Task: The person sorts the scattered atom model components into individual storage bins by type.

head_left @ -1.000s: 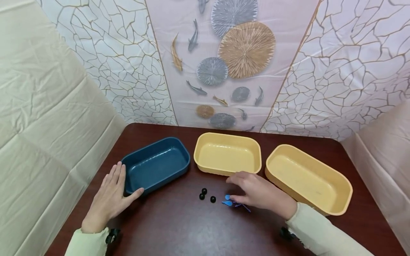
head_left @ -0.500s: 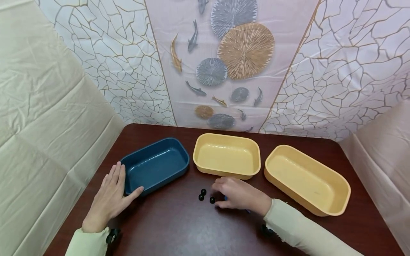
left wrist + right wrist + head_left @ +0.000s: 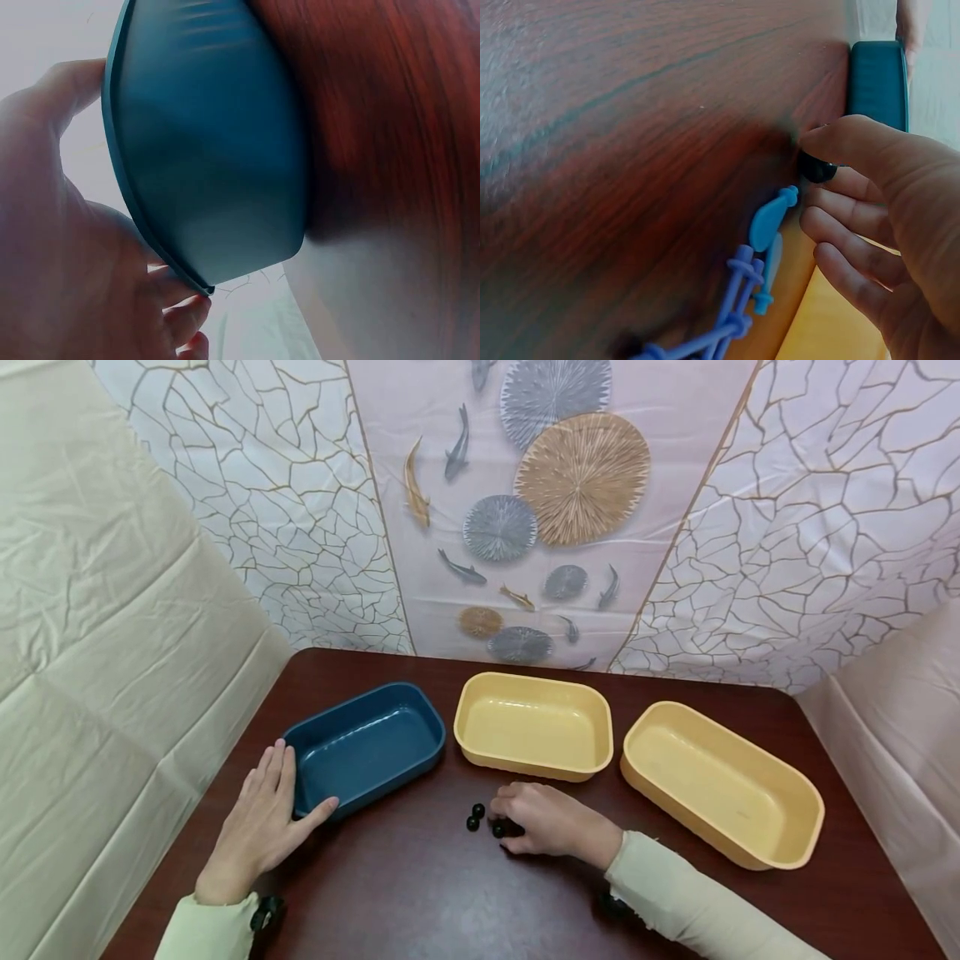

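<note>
My left hand [image 3: 255, 827] rests with extended fingers and thumb along the rim of the dark blue basin [image 3: 367, 789]. The left wrist view shows the thumb and fingers at the rim of that basin [image 3: 210, 165]. My right hand [image 3: 547, 818] is low over the table, its thumb and curled fingers pinching a black ball [image 3: 498, 832]. Two more black balls, one [image 3: 478, 810] behind the other [image 3: 472, 823], lie just left of it. Beneath my right hand [image 3: 885, 195] are light blue teardrop-ended pieces [image 3: 767, 225] and purple ringed sticks [image 3: 727, 307], hidden in the head view.
A yellow basin [image 3: 532, 771] stands at the middle back, another yellow basin [image 3: 697, 817] at the right. Both look empty inside. Patterned cloth [image 3: 442, 610] hangs behind the dark red-brown table [image 3: 420, 893].
My right hand has moved left from above the blue pieces to the nearest black ball, its fingers closing in around it. The left hand stays at the blue basin.
</note>
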The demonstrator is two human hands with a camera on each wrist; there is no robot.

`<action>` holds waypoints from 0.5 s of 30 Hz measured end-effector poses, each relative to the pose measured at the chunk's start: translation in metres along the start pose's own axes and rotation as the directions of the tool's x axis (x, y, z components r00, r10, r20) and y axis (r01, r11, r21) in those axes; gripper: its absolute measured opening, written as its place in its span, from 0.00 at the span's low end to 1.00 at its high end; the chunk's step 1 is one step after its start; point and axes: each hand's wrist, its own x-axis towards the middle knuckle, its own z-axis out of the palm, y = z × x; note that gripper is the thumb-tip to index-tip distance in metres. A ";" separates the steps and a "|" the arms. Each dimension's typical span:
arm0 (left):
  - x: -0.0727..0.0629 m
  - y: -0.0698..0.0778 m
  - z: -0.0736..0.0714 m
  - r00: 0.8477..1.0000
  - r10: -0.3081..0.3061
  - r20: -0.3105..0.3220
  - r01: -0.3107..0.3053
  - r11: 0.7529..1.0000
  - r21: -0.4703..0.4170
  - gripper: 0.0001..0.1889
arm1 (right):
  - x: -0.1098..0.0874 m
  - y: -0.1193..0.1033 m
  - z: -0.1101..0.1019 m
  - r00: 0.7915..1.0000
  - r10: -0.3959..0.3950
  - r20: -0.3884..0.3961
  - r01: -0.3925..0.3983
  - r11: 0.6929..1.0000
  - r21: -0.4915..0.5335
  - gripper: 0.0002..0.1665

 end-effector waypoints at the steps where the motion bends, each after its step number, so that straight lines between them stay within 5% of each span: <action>1: 0.000 0.000 0.000 1.000 0.000 -0.002 0.000 1.000 0.002 0.61 | 0.000 0.000 0.001 1.000 -0.001 -0.002 0.001 1.000 -0.002 0.14; 15: 0.001 0.001 0.001 1.000 -0.003 0.012 0.003 1.000 0.008 0.61 | 0.004 0.000 0.009 0.998 -0.039 -0.054 0.037 0.998 -0.043 0.09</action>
